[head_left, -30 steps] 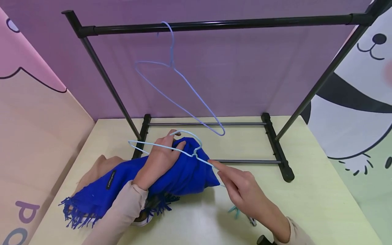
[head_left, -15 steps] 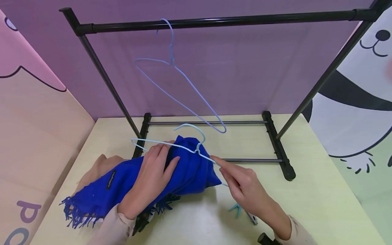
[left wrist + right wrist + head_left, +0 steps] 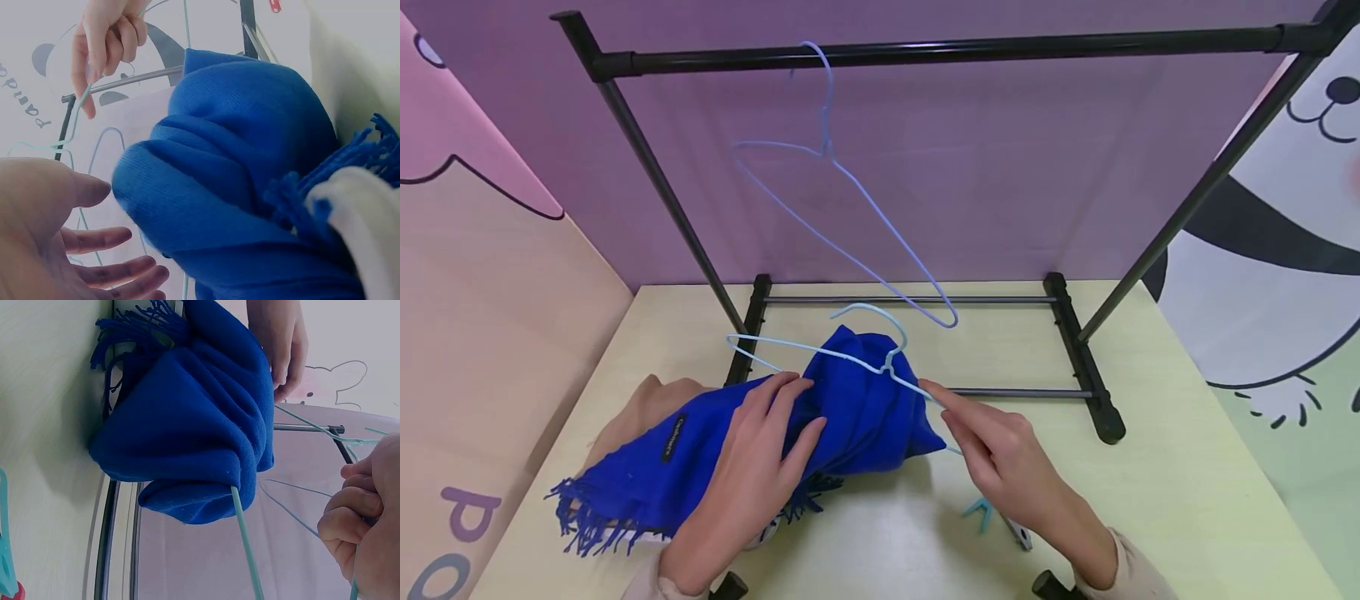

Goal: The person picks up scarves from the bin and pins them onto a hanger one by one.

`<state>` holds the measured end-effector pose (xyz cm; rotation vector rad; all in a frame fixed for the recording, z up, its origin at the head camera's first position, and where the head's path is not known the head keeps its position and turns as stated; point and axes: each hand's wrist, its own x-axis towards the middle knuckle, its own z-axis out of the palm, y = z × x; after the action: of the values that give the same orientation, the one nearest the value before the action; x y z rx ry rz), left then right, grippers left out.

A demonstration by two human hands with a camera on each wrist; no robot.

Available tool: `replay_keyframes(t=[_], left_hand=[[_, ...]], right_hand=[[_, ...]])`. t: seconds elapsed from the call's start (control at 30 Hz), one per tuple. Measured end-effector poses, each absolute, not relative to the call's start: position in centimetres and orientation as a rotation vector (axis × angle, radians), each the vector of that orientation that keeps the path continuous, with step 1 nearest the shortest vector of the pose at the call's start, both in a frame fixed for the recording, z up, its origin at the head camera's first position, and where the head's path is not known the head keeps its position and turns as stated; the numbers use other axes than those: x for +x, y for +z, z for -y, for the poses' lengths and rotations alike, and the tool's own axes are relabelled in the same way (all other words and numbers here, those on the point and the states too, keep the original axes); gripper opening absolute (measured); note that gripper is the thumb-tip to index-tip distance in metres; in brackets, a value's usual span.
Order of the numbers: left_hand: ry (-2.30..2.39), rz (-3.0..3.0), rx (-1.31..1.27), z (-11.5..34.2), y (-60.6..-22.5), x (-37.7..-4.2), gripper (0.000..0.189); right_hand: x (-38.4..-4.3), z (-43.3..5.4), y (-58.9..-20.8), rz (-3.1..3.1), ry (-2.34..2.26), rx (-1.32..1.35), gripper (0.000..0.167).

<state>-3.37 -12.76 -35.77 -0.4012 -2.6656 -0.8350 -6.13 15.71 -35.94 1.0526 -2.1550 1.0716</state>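
Observation:
A royal-blue fringed scarf [image 3: 865,417] with a small black label runs through a light-blue wire hanger [image 3: 850,358], bunched over its lower bar. My right hand [image 3: 1007,458] grips the hanger's right arm; the right wrist view shows that hand's [image 3: 369,525] curled fingers. My left hand [image 3: 752,467] lies over the scarf's left part, fingers loosely extended. In the left wrist view its thumb and fingers [image 3: 119,272] are spread beside the blue cloth [image 3: 237,150]. The scarf's far left end trails on the table with its fringe hanging down.
A black garment rack [image 3: 925,54] stands behind, bearing a periwinkle wire hanger [image 3: 880,217]. Beige cloth [image 3: 647,408] lies at left under the scarf. A teal clip [image 3: 981,512] and a metal-looking clip [image 3: 1020,533] lie near my right wrist. Black rod ends [image 3: 1048,585] show at the front.
My left hand lets go near the hanger's hook, slides down and left along the scarf, and its fingers loosen. My right hand keeps its grip; the hanger shifts slightly right.

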Motion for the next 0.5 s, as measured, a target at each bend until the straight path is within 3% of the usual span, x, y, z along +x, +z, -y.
replay_keyframes(t=[0.5], left_hand=[[-0.797, 2.825, -0.238, 13.8, -36.9, -0.5, 0.051]], right_hand=[[-6.1, -16.3, -35.7, 2.118, 1.071, 1.050, 0.040]])
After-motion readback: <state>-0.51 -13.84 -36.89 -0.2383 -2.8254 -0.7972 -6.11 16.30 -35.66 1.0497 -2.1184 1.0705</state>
